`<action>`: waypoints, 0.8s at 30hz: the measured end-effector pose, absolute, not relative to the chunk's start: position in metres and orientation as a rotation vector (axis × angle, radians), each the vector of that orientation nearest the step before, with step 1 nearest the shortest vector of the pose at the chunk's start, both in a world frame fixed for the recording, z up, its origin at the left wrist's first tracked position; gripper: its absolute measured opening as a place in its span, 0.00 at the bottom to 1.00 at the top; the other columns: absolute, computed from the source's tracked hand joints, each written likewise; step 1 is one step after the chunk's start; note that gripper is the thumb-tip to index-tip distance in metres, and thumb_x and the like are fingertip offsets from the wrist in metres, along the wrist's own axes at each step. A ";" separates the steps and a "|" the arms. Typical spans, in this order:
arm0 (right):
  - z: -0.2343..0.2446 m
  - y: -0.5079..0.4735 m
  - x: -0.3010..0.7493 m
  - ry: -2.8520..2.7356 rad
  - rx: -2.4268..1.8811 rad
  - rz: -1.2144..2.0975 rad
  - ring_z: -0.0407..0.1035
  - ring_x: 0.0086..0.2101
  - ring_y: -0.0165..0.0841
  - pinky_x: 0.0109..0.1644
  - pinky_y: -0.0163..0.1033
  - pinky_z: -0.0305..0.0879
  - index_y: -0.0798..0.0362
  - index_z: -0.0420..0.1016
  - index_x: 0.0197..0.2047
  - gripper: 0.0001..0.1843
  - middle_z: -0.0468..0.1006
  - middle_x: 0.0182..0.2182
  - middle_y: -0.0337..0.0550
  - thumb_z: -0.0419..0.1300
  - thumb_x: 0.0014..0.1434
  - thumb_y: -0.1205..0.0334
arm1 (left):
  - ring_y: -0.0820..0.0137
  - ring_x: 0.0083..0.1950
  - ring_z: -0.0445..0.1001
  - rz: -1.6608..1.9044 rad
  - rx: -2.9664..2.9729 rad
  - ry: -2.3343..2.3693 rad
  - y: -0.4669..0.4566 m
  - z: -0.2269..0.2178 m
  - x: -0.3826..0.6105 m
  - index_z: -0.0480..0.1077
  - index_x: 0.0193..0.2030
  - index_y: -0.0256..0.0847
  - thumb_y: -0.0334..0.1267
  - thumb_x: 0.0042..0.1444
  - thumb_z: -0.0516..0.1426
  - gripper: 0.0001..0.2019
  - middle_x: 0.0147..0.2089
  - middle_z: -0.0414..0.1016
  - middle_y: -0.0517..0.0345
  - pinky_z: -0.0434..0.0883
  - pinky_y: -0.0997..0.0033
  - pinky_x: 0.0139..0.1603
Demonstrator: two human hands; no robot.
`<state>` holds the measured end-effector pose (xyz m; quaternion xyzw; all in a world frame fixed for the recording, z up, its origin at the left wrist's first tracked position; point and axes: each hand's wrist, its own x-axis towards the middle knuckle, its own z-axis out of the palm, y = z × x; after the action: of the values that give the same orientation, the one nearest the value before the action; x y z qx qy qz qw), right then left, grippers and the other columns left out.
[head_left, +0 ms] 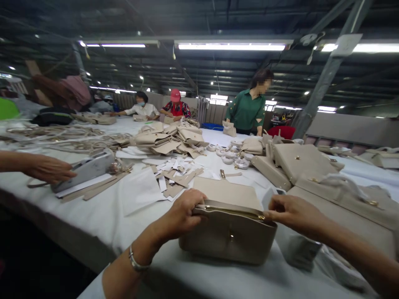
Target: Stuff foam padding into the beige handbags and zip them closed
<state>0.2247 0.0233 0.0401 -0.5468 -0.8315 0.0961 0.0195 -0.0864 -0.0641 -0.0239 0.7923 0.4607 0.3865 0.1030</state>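
Note:
A beige leather handbag (pixel 229 241) stands upright on the white table (pixel 102 224) right in front of me. Its gold zipper (pixel 232 211) runs along the top edge. My left hand (pixel 183 214) grips the top of the bag at the zipper's left end, fingers curled over the rim. My right hand (pixel 288 211) pinches the zipper's right end, where the pull (pixel 261 216) sits. A silver bracelet (pixel 137 262) circles my left wrist.
Finished beige bags (pixel 302 164) lie at the right. Paper and leather scraps (pixel 174 172) and folded pieces (pixel 162 139) cover the middle. Another person's hand (pixel 46 168) rests on a grey tool (pixel 87 170) at the left. Three people work at the far side, one in green (pixel 247 110).

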 end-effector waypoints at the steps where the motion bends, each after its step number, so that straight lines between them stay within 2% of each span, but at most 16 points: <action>1: 0.044 0.027 0.222 -2.623 -1.680 0.307 0.69 0.30 0.36 0.29 0.37 0.54 0.51 0.75 0.32 0.20 0.78 0.30 0.43 0.57 0.51 0.42 | 0.64 0.48 0.68 1.117 2.313 1.333 -0.059 -0.023 -0.089 0.68 0.40 0.41 0.29 0.47 0.61 0.12 0.46 0.72 0.54 0.65 0.64 0.51; 4: 0.058 0.035 0.201 -2.761 -1.609 0.252 0.70 0.31 0.38 0.31 0.38 0.56 0.49 0.75 0.36 0.19 0.78 0.32 0.44 0.57 0.52 0.43 | 0.63 0.50 0.68 1.075 2.265 1.232 -0.041 -0.023 -0.097 0.70 0.45 0.41 0.33 0.47 0.62 0.16 0.47 0.71 0.54 0.64 0.65 0.53; 9: 0.073 0.047 0.133 -2.975 -1.399 0.067 0.70 0.32 0.40 0.30 0.38 0.54 0.47 0.76 0.37 0.16 0.78 0.32 0.45 0.56 0.54 0.46 | 0.68 0.38 0.70 1.106 1.791 0.917 -0.009 -0.038 -0.108 0.74 0.36 0.35 0.48 0.48 0.62 0.16 0.35 0.73 0.55 0.67 0.70 0.41; 11: 0.072 0.058 0.103 -3.049 -1.294 0.007 0.70 0.31 0.39 0.30 0.38 0.54 0.46 0.76 0.37 0.16 0.78 0.32 0.44 0.55 0.54 0.46 | 0.68 0.39 0.70 1.242 1.649 0.852 -0.004 -0.051 -0.111 0.74 0.37 0.35 0.50 0.48 0.62 0.19 0.36 0.73 0.54 0.67 0.70 0.43; 15: 0.065 0.089 0.028 -3.189 -1.085 -0.048 0.71 0.32 0.39 0.30 0.37 0.54 0.48 0.76 0.38 0.15 0.79 0.33 0.45 0.56 0.54 0.48 | 0.64 0.43 0.71 1.371 1.691 0.974 -0.005 -0.071 -0.114 0.73 0.44 0.38 0.51 0.42 0.65 0.24 0.42 0.73 0.54 0.67 0.68 0.45; 20: 0.048 0.130 -0.108 -3.241 -0.955 -0.020 0.71 0.32 0.38 0.29 0.36 0.56 0.52 0.77 0.38 0.19 0.79 0.34 0.48 0.54 0.57 0.47 | 0.59 0.44 0.73 1.480 1.744 1.017 0.005 -0.088 -0.111 0.73 0.46 0.39 0.58 0.41 0.61 0.29 0.42 0.75 0.50 0.69 0.62 0.48; 22: 0.036 0.148 -0.168 -3.234 -0.927 -0.004 0.72 0.34 0.38 0.31 0.36 0.58 0.54 0.77 0.40 0.20 0.79 0.36 0.49 0.52 0.59 0.48 | 0.57 0.46 0.74 1.417 1.827 1.018 0.018 -0.098 -0.107 0.73 0.46 0.42 0.59 0.40 0.62 0.30 0.43 0.76 0.51 0.69 0.60 0.50; 24: 0.019 0.167 -0.223 -3.221 -0.935 -0.003 0.72 0.37 0.39 0.34 0.36 0.61 0.57 0.77 0.42 0.23 0.78 0.40 0.53 0.50 0.61 0.48 | 0.56 0.49 0.73 1.291 1.855 1.041 0.031 -0.111 -0.102 0.74 0.46 0.46 0.56 0.45 0.61 0.24 0.44 0.77 0.51 0.69 0.60 0.50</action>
<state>-0.2226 0.1667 0.0185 -0.2773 -0.9549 -0.0010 -0.1062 -0.1021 0.0309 -0.1110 0.7062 0.3964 0.4913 0.3208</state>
